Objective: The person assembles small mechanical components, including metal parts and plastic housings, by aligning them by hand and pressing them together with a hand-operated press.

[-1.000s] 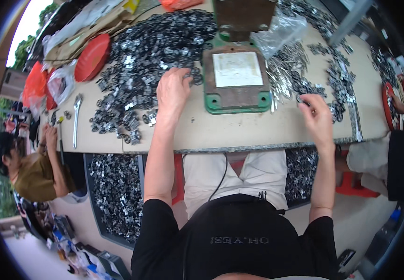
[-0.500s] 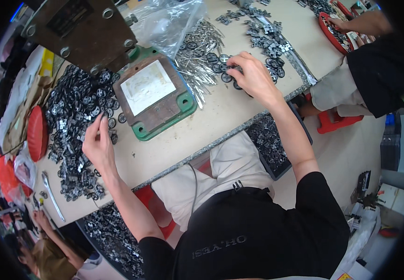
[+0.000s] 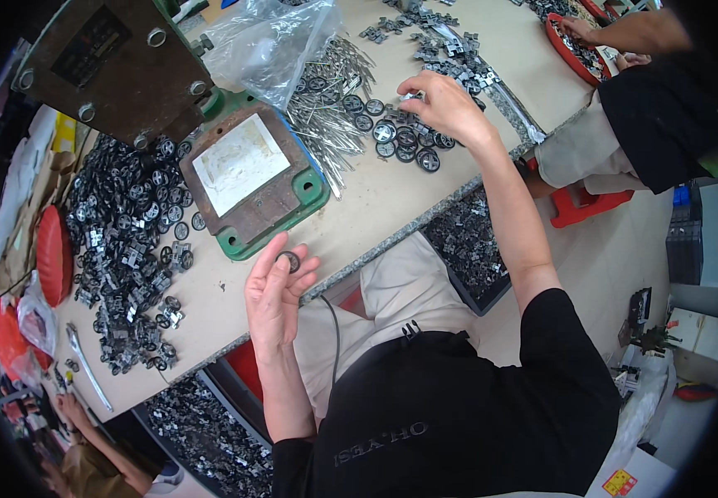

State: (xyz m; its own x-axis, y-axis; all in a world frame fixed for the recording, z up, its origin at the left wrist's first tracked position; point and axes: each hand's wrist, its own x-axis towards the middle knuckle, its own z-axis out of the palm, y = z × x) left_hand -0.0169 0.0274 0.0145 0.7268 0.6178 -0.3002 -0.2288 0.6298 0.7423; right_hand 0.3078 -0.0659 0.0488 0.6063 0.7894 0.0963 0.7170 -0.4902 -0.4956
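Between the thumb and fingers of my left hand (image 3: 272,303) is a small black wheel (image 3: 292,262), held in front of the press by the table edge. My right hand (image 3: 450,108) pinches something small and silvery at its fingertips, too small to make out. Below it several loose black wheels (image 3: 406,143) lie on the table. The press has a green base (image 3: 313,189), a brown plate and a white pad (image 3: 240,164) on top. Left of the press spreads a large heap of black wheels and grey clips (image 3: 126,241).
Thin metal pins (image 3: 326,116) lie right of the press, beside a clear plastic bag (image 3: 272,41). Grey clips (image 3: 450,54) are piled farther back. A wrench (image 3: 89,369) lies at the left. Another person's hand (image 3: 579,31) reaches into a red basket (image 3: 565,51). Trays of parts (image 3: 468,249) sit below the table edge.
My left hand has moved from the heap to the right and nearer me, turning to show a wheel in its fingers. My right hand has shifted up and off the loose wheels.
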